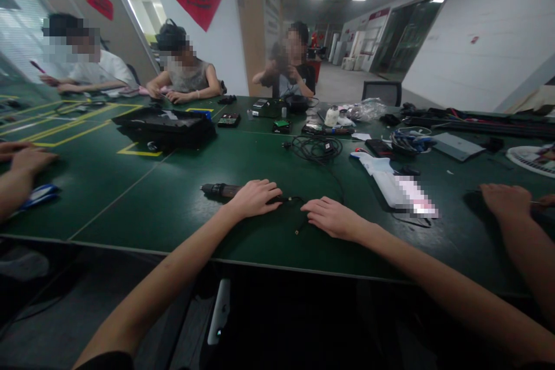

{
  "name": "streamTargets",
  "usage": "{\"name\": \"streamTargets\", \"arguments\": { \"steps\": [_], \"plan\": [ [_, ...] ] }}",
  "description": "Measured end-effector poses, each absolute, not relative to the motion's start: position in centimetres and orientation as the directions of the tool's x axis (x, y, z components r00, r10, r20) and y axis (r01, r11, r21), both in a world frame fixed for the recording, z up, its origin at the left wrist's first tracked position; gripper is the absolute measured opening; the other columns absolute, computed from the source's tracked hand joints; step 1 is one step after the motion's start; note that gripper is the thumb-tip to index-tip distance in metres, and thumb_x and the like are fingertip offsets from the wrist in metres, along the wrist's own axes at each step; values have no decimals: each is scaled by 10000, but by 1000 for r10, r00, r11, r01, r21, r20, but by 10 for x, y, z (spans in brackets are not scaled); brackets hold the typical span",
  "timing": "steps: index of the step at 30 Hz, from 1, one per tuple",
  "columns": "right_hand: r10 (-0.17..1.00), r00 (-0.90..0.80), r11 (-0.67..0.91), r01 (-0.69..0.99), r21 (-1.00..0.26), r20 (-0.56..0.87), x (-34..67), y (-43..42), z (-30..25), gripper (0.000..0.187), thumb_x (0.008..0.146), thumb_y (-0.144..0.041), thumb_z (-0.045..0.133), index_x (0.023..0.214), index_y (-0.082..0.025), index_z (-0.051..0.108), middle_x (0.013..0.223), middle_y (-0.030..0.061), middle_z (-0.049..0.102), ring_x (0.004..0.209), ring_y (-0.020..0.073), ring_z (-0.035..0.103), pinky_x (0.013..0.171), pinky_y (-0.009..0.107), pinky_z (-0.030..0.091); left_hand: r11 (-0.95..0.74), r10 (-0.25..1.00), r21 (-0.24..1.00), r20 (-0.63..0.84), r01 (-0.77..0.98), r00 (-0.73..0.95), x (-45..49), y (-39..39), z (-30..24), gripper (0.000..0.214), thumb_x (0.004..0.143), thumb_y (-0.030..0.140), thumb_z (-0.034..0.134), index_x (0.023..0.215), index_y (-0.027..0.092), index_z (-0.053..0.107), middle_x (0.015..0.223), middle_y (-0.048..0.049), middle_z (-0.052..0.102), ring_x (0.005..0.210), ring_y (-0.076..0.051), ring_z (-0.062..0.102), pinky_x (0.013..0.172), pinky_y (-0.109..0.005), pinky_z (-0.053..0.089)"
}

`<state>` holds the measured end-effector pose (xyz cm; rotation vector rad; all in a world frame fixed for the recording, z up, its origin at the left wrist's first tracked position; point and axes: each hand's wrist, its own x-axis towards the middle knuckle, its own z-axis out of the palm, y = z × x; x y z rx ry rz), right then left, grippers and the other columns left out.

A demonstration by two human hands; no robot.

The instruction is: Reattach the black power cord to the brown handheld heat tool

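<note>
An electric screwdriver (220, 190) with a dark, brownish body lies on the green table, its tip pointing left. My left hand (255, 198) is closed over its rear end, palm down, and hides that part. From there a thin black cable (295, 199) runs toward my right hand (332, 217). The right hand's fingers are bent and together on the cable, close to the tabletop. A short cable end (297, 231) with a small brass-coloured tip sticks out below those fingertips. What lies beneath the right palm is hidden.
A coiled black cord (316, 149) lies ahead. A black tray (167, 127) stands at the back left, a white pouch-like thing (381, 176) to the right. Other people's hands rest at the left (28, 159) and right (507, 199). The table's front edge (277, 269) is near me.
</note>
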<state>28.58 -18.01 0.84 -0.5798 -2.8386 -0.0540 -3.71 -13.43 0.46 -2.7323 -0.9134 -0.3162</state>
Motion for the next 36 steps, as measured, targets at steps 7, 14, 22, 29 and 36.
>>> {"name": "streamTargets", "arguments": {
  "steps": [7,14,22,29,36],
  "plan": [
    [597,-752,790,489,-371,279,236,-190,4,99,1050,-241,528,1058,-200,618,1055,99,677,984,246,652,910,410,542,-753,572,-172,306,635,761,-34,-138,0,287,1048,460,520,1168,232,646,1059,-66,658,961,-224,607,785,-356,434],
    [840,-500,486,522,-700,210,217,-191,-6,164,1093,-338,401,1056,-231,520,901,-4,644,495,106,593,444,246,490,-732,588,-161,342,662,733,-32,-144,2,305,1031,472,520,1129,210,642,1032,-75,653,963,-239,602,789,-375,445],
    [846,-445,517,555,-652,292,207,-176,-15,180,1022,-157,479,1044,-210,649,1013,63,672,874,196,687,831,365,573,-748,577,-131,355,651,735,-32,-150,3,268,1038,410,482,1114,219,654,1014,-69,665,953,-224,616,802,-375,456],
    [753,-562,638,494,-591,343,223,-159,-1,153,1008,-210,582,1092,-219,710,1069,68,679,940,218,644,914,376,506,-743,584,-108,376,660,719,-30,-146,1,280,1048,397,473,1161,208,645,1059,-84,672,985,-229,623,827,-382,468],
    [739,-574,618,372,-693,352,230,-147,-1,205,1040,-365,584,1099,-209,702,1054,68,701,909,208,678,799,360,594,-785,543,-117,345,608,766,-31,-149,3,291,1043,422,475,1143,213,652,1054,-78,671,961,-224,621,817,-382,473]
  ]
}}
